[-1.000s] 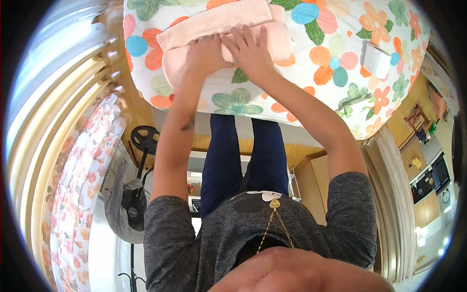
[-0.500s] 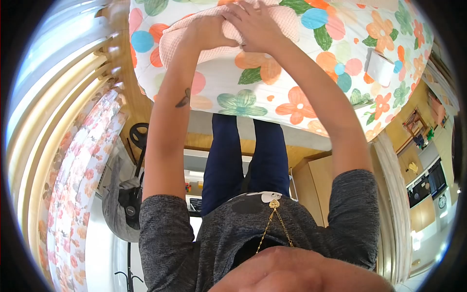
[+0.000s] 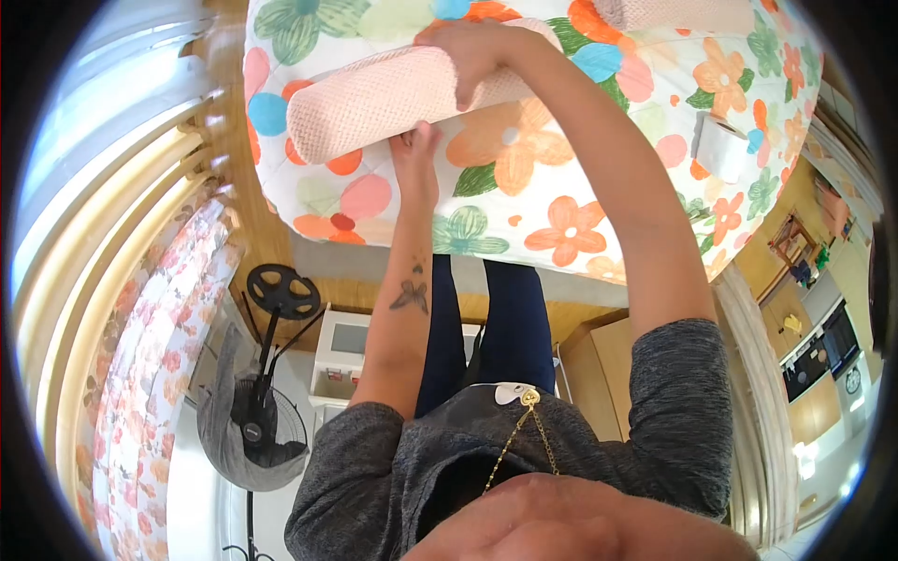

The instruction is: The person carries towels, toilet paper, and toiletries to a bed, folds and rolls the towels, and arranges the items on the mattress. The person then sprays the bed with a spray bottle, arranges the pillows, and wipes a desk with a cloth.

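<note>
Pink under the right hand [image 3: 475, 51], a rolled towel [image 3: 374, 101] lies toward the left edge of the flowered cover [image 3: 510, 204], clasped, seemingly to keep it tight; the left hand [image 3: 415, 151] is at its near side, grip unclear. A paper roll [image 3: 724, 150] sits near the right edge, a fan [image 3: 269, 425] beyond the near-left corner.

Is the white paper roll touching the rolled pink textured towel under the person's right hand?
No: floral-printed fabric shows between the white paper roll and the rolled pink textured towel.

Left arm [image 3: 395, 309] stretched forward, left hand [image 3: 413, 157] partly hidden, right arm [image 3: 645, 196] bent, right hand [image 3: 475, 54] farther forward.
</note>
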The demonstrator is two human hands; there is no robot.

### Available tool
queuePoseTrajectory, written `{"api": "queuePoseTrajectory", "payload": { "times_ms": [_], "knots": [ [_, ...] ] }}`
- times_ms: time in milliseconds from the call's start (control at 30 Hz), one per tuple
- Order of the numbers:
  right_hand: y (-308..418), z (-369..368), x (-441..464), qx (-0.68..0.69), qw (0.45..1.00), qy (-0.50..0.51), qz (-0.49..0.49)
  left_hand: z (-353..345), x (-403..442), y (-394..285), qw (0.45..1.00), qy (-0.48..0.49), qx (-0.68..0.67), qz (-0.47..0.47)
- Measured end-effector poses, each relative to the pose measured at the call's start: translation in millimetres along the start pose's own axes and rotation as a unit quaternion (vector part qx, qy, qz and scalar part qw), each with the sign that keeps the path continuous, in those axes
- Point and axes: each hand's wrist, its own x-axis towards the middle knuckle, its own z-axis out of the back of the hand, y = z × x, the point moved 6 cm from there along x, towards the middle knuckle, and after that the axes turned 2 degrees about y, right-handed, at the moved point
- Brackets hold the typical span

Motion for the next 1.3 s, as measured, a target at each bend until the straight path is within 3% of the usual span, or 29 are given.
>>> {"api": "queuePoseTrajectory", "payload": {
  "times_ms": [67, 100, 200, 267, 300, 333, 400, 467, 567, 633, 700, 733, 767, 833, 867, 933, 1067, 1133, 1233, 1300],
  "knots": [
    [-0.1, -15.3, 12.1, 0.194, 0.959, 0.204, 0.014, -27.3, 15.2, -0.6, 0.993, 0.069, -0.083, -0.038],
    [-4.5, -25.5, 16.4, 0.279, 0.93, 0.239, 0.009, -34.2, 22.7, -1.2, 0.988, 0.075, -0.131, -0.034],
    [5.3, -11.2, -11.9, 0.344, 0.909, 0.234, -0.027, -46.6, 32.6, -3.8, 0.978, 0.097, -0.186, -0.018],
    [9.1, -6.2, -45.1, 0.454, 0.875, 0.17, -0.006, -66.0, 17.4, -18.3, 0.968, 0.168, -0.184, -0.018],
    [6.4, 7.6, -66.9, 0.451, 0.887, 0.099, -0.014, -78.2, 9.0, -21.2, 0.966, 0.179, -0.188, -0.012],
    [2.7, 9.0, -90.2, 0.448, 0.889, 0.091, -0.021, -89.3, 1.6, -23.3, 0.968, 0.181, -0.175, -0.007],
    [-16.4, 12.2, -137.9, 0.548, 0.835, -0.018, -0.051, -118.7, -11.5, -22.9, 0.969, 0.189, -0.16, -0.001],
    [-41.5, 13.8, -188.8, 0.61, 0.783, -0.069, -0.1, -168.4, -33.4, -12.6, 0.96, 0.262, -0.1, 0.01],
    [-95.8, 14.5, -250.1, 0.633, 0.734, -0.206, -0.132, -252.7, -57.3, 3.8, 0.937, 0.34, -0.04, 0.068],
    [-123.3, 33.2, -293.0, 0.668, 0.673, -0.249, -0.198, -310.1, -69.4, 8.0, 0.915, 0.4, 0.049, 0.003],
    [-170.4, 43.1, -318.2, 0.65, 0.657, -0.347, -0.16, -354.6, -73.1, 10.1, 0.881, 0.433, 0.187, -0.043],
    [-190.6, 52.8, -323.8, 0.657, 0.657, -0.35, -0.122, -370.4, -68.8, 15.3, 0.853, 0.435, 0.278, -0.074],
    [-214.1, 57.8, -330.6, 0.641, 0.673, -0.341, -0.146, -380.1, -60.5, 21.2, 0.853, 0.433, 0.281, -0.076],
    [-243.3, 70.9, -335.2, 0.629, 0.682, -0.333, -0.167, -385.2, -37.4, 8.0, 0.81, 0.326, 0.359, -0.328],
    [-253.1, 81.7, -334.6, 0.626, 0.673, -0.369, -0.138, -385.0, -25.9, 8.0, 0.808, 0.326, 0.364, -0.33],
    [-272.8, 80.2, -330.6, 0.629, 0.655, -0.405, -0.108, -379.0, -12.4, -10.0, 0.615, 0.151, 0.569, -0.524],
    [-298.0, 61.7, -315.9, 0.554, 0.73, -0.38, -0.126, -367.0, 39.6, 12.3, 0.555, 0.21, 0.667, -0.45],
    [-298.5, 62.8, -314.5, 0.523, 0.752, -0.376, -0.135, -361.9, 39.1, 12.3, 0.607, 0.22, 0.64, -0.417],
    [-303.2, 72.6, -319.3, 0.543, 0.741, -0.368, -0.146, -359.1, 32.5, 14.8, 0.624, 0.198, 0.647, -0.39],
    [-306.7, 75.8, -319.5, 0.494, 0.781, -0.331, -0.191, -361.7, 28.2, 15.7, 0.608, 0.195, 0.651, -0.41]
  ]
}}
